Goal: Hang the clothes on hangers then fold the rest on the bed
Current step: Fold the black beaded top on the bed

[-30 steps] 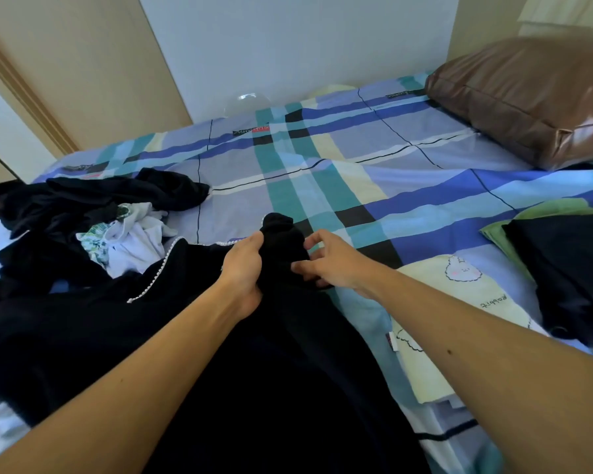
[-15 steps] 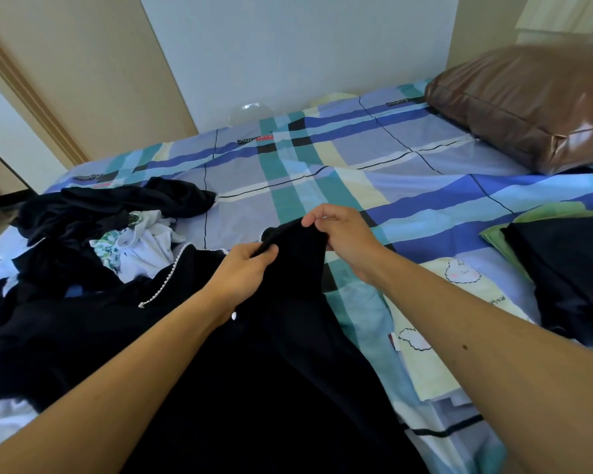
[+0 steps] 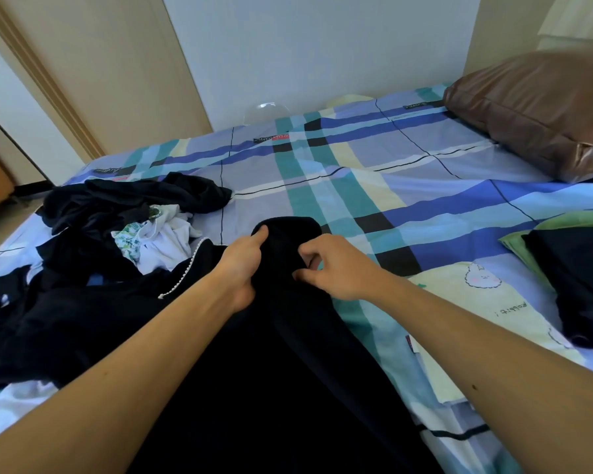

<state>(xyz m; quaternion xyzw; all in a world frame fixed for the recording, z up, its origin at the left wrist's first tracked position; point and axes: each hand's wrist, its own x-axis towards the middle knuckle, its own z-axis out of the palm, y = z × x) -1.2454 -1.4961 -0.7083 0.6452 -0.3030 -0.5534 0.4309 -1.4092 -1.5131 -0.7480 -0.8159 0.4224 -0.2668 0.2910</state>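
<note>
A large black garment (image 3: 288, 354) lies spread over the near part of the checked bed (image 3: 374, 186). Its far end forms a narrow rounded part near the bed's middle. My left hand (image 3: 242, 265) grips that narrow part from the left, fingers curled into the cloth. My right hand (image 3: 332, 265) pinches the same cloth from the right, thumb and curled fingers closed on a fold. To the left, a pile of dark clothes (image 3: 117, 206) holds a white garment with a green print (image 3: 158, 241). A string of white beads (image 3: 185, 271) edges a dark piece.
A brown pillow (image 3: 541, 111) lies at the far right. A folded black garment on green cloth (image 3: 575, 278) sits at the right edge. A pale yellow cloth with a rabbit print (image 3: 476, 302) lies under my right forearm. Wall and beige door frame stand behind the bed.
Both hands lowered the narrow end of the black garment back toward the bed. My right hand moved from its far edge nearer to me and now pinches a fold beside the left hand.
</note>
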